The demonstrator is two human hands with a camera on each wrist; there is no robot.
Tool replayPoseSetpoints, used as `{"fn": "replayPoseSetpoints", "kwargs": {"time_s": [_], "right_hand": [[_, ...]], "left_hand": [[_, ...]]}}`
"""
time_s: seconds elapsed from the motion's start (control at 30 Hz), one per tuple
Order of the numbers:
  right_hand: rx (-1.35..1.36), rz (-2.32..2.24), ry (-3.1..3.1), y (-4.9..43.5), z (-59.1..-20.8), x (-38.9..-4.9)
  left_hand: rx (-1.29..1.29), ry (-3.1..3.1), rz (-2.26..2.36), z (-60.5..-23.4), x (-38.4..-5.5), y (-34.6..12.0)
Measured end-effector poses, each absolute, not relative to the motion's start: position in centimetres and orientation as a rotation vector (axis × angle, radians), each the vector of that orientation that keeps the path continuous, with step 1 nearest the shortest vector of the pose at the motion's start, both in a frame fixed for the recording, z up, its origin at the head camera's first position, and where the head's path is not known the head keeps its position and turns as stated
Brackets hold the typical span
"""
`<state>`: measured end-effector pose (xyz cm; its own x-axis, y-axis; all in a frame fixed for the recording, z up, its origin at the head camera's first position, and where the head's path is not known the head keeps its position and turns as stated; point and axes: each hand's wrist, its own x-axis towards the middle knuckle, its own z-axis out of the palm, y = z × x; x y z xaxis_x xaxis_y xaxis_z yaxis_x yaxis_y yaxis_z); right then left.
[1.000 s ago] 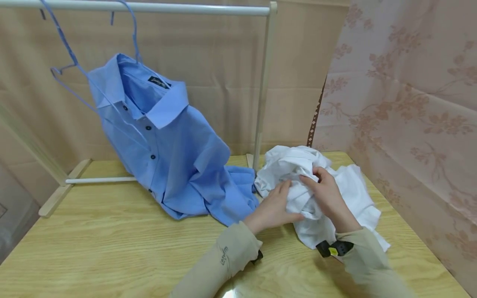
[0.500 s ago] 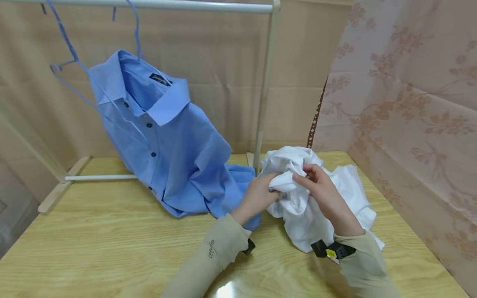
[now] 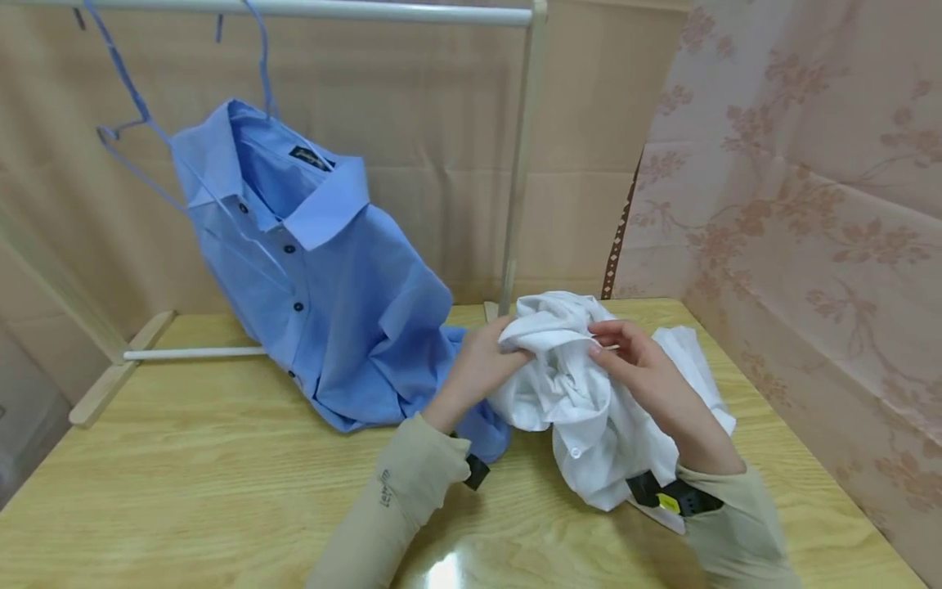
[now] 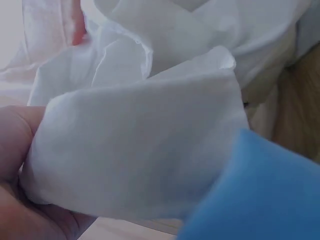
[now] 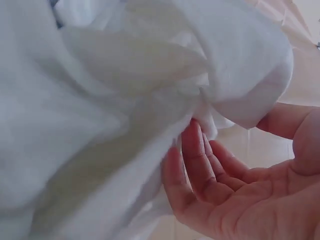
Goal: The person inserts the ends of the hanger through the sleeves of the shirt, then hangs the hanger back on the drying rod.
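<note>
"Covering the lower frame: what surface?"

"Counter (image 3: 257,491), yellow wood grain, one bright glare spot at bottom centre."

"Walls?"

"Beige curtain (image 3: 589,106), creased, along the back. Pink cloth (image 3: 802,204) with a floral print, frame right. Patterned brown strip (image 3: 621,221) between the two."

"Furniture?"

"Clothes rack (image 3: 397,11), one: white rail across the upper left, pale uprights, white lower bar, feet on the counter."

"Hung goods?"

"Blue hangers (image 3: 127,69), two, upper left. Blue shirt (image 3: 346,286), one, dark buttons, tilted on a hanger, its lower part lying on the counter."

"And the white lot?"

"White garment (image 3: 567,393), one, bunched, right of centre, just beside the blue shirt; one button visible. A further portion lies beyond the right forearm."

"Hands?"

"Left hand (image 3: 482,360): fingers and thumb gripping a fold at the garment's left edge. Right hand (image 3: 655,372): fingers bent, touching the cloth; whether they pinch it, I cannot tell."

"Sleeves?"

"Beige sleeves (image 3: 393,495), two, black device (image 3: 673,494) at the right cuff."
</note>
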<state>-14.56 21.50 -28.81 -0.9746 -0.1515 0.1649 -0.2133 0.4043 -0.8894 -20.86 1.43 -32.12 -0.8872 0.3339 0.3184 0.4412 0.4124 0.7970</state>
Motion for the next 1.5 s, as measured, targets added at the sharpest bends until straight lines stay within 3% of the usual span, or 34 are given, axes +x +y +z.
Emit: {"fn": "replayPoseSetpoints", "kwargs": {"time_s": [0.27, 0.77, 1.2, 1.5], "right_hand": [[0.434, 1.465, -2.695, 21.7, -28.1, -13.6], [0.859, 1.105, -2.687, 22.1, -26.9, -11.6], [0.304, 1.169, -2.409, 21.4, -26.5, -10.8], [0.224, 1.308, -2.296, 21.6, -26.6, -11.0]], "left_hand": [[-0.650, -2.457, -1.547, -30.5, -20.0, 0.6], [-0.597, -2.208, -1.841, -27.2, -17.2, -1.0], [-0.743, -2.171, -2.099, -26.3, -16.3, -2.5], [-0.732, -2.092, -2.181, -26.2, -16.9, -3.0]]}}
